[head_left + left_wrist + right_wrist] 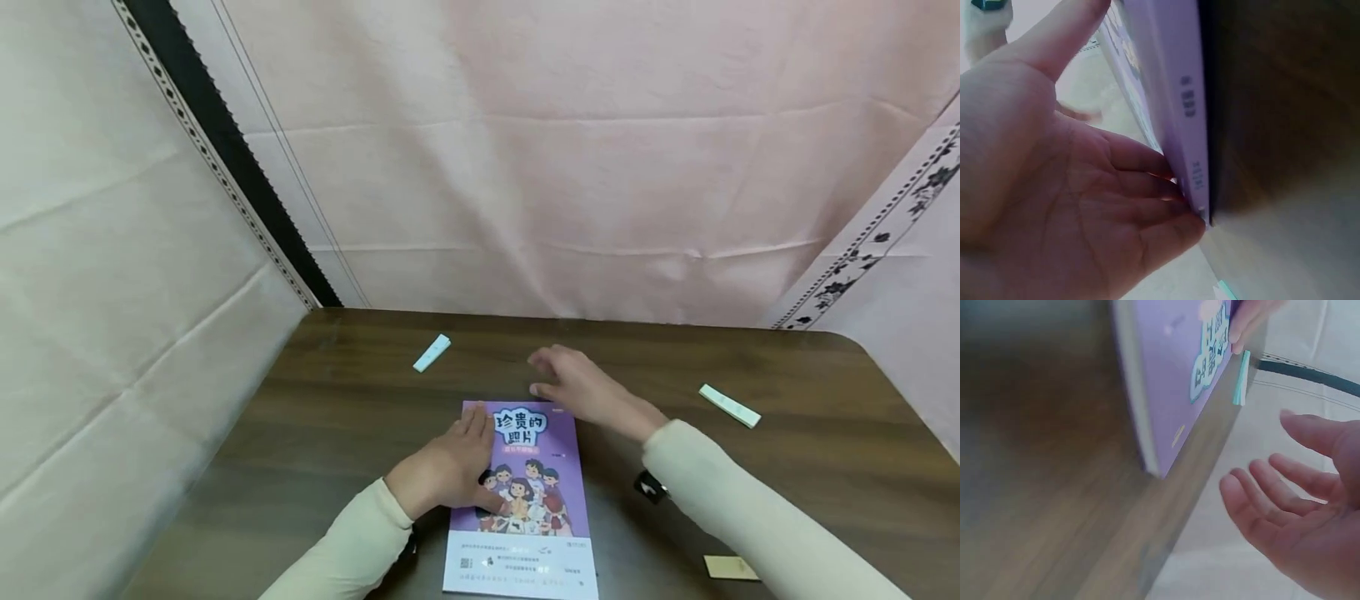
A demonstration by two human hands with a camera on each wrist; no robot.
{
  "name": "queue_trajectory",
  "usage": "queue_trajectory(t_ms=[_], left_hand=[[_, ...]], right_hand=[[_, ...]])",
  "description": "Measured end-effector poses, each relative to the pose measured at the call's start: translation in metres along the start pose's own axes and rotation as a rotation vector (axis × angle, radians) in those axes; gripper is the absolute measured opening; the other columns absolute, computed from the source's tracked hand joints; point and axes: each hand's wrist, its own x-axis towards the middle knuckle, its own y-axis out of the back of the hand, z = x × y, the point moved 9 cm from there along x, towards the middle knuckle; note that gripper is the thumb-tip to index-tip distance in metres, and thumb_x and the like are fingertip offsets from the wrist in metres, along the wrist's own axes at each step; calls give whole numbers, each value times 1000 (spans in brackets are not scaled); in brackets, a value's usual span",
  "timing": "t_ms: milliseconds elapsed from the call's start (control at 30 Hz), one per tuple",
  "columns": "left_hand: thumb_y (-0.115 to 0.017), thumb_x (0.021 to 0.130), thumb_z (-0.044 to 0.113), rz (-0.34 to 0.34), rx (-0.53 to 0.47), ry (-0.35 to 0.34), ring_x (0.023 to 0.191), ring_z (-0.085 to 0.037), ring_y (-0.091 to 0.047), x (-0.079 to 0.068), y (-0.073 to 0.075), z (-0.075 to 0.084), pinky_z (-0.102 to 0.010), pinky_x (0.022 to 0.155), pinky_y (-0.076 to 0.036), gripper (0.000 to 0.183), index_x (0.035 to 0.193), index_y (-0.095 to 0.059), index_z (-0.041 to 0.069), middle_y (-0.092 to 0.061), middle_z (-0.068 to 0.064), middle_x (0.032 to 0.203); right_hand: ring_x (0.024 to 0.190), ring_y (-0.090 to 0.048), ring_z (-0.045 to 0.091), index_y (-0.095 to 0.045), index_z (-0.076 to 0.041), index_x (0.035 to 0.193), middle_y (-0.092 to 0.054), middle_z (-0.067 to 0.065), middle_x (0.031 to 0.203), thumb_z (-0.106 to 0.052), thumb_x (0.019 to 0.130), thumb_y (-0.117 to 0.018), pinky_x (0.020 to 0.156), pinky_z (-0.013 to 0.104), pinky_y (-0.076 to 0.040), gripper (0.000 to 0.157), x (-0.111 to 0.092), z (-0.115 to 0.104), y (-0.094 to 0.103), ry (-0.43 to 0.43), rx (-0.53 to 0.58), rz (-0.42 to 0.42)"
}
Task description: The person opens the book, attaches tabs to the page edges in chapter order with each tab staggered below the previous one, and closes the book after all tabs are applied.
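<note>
A purple picture book point(551, 454) with cartoon children on its cover and a pale band at its near end lies on the brown table. My left hand point(452, 467) rests on the left side of the cover, its fingers pointing to the far end. In the left wrist view, fingertips point(1175, 209) are right at the corner of the printed spine point(1188, 119). Beyond the book's far right corner, my right hand point(588, 387) is raised with nothing in it. The right wrist view shows its fingers point(1254, 500) loosely bent, apart from the book.
A light blue strip point(432, 353) lies near the table's far edge, left of the book. To the right is a pale green strip point(730, 406). A yellow paper piece point(727, 568) lies partly under the right sleeve. Pale curtains hang behind the table point(360, 400).
</note>
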Motion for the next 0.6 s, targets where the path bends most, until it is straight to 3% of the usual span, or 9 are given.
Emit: queue_trajectory(t_ms=[133, 267, 433, 600], left_hand=[[-82, 80, 69, 2, -6, -15, 161, -37, -13, -1, -3, -2, -44, 128, -24, 127, 164, -23, -7, -12, -27, 173], [-83, 76, 73, 4, -30, -30, 163, -34, -8, -3, -5, -4, -44, 129, -22, 135, 165, -19, -6, -7, -26, 174], [-81, 74, 76, -5, -31, -47, 163, -32, -4, -2, -8, -5, -43, 130, -18, 139, 166, -15, -4, -4, -23, 175], [-81, 73, 78, -8, -44, -36, 163, -31, -4, -3, -9, -8, -43, 130, -18, 141, 166, -14, -4, -3, -22, 175]], right_hand=[[123, -64, 38, -63, 7, 136, -65, 23, 131, -11, 100, -73, 103, 51, -54, 41, 30, -8, -14, 41, 11, -7], [119, -65, 34, -64, 4, 136, -65, 19, 129, -14, 100, -74, 102, 48, -55, 41, 43, -7, -34, 23, 6, -36], [106, -66, 23, -68, -2, 132, -66, 11, 120, -25, 101, -74, 97, 44, -57, 39, 38, 2, -52, -15, -52, -72], [87, -62, 14, -72, -5, 125, -68, 4, 104, -23, 101, -74, 83, 38, -57, 30, 29, 2, -60, -3, -49, -76]])
